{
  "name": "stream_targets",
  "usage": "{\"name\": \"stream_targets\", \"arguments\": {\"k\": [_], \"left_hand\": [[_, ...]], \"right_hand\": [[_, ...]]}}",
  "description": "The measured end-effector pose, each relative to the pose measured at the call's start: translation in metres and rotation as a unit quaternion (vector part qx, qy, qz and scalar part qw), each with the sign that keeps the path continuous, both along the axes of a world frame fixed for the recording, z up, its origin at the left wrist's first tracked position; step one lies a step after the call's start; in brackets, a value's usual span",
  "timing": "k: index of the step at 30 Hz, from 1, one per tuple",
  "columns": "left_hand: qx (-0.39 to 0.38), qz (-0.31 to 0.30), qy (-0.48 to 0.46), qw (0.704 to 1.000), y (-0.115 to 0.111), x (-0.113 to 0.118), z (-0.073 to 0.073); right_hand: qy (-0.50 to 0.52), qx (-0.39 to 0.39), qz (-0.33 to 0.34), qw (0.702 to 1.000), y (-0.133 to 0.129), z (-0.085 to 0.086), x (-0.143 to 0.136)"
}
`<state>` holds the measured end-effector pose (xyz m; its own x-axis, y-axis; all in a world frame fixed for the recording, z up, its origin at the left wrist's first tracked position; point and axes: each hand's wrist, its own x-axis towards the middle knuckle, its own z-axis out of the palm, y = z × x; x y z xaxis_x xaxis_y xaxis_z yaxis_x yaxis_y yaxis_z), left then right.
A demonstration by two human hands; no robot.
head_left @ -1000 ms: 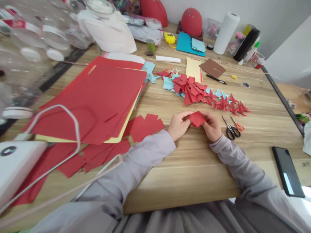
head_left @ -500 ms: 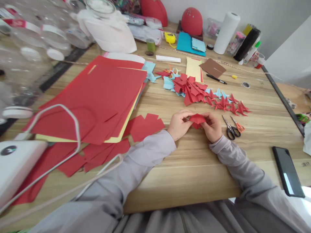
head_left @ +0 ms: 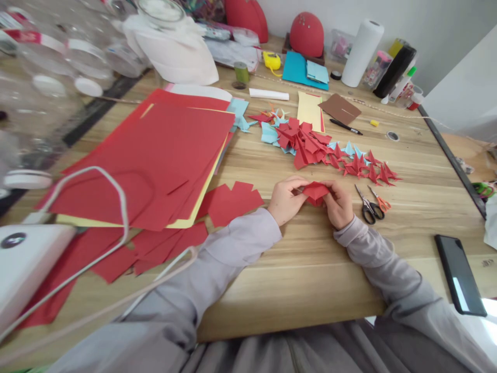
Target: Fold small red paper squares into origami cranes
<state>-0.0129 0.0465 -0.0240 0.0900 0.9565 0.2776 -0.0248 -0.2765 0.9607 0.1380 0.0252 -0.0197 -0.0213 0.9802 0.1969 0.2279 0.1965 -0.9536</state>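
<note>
A small piece of folded red paper (head_left: 316,191) is held just above the wooden table, creased and partly opened out. My left hand (head_left: 288,199) pinches its left side between thumb and fingers. On the opposite side my right hand (head_left: 338,203) grips the paper the same way. Beyond the hands lies a pile of folded red paper pieces (head_left: 305,141), with folded red paper cranes (head_left: 359,167) trailing to its right. Black-handled scissors (head_left: 370,210) and orange-handled scissors (head_left: 382,202) rest just right of my right hand.
Large red sheets (head_left: 155,155) and cut red squares (head_left: 235,204) cover the left side. A white device (head_left: 34,269) with a looped cable (head_left: 120,197) sits front left. At the right edge lies a phone (head_left: 460,274). Plastic bottles (head_left: 85,57) crowd the back left.
The folded red paper has shifted its shape slightly between my fingers, its lower point now less pronounced. Both hands stay in nearly the same place.
</note>
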Motion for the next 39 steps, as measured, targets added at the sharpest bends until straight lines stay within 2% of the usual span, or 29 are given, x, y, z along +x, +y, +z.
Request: {"name": "stream_targets", "arguments": {"k": [13,24,31,39], "left_hand": [[0.013,0.003,0.026,1.0,-0.003,0.0,0.005],[0.02,-0.004,0.043,0.999,-0.005,-0.001,0.006],[0.049,0.004,0.056,0.997,-0.003,-0.001,0.006],[0.052,0.0,0.066,0.996,-0.002,-0.001,0.004]], "right_hand": [[-0.015,0.009,-0.023,1.0,0.002,-0.006,0.001],[-0.06,0.065,-0.012,0.996,-0.001,0.004,0.001],[-0.09,0.049,0.007,0.995,-0.001,0.003,0.0],[-0.093,0.055,-0.005,0.994,0.0,0.002,-0.002]]}}
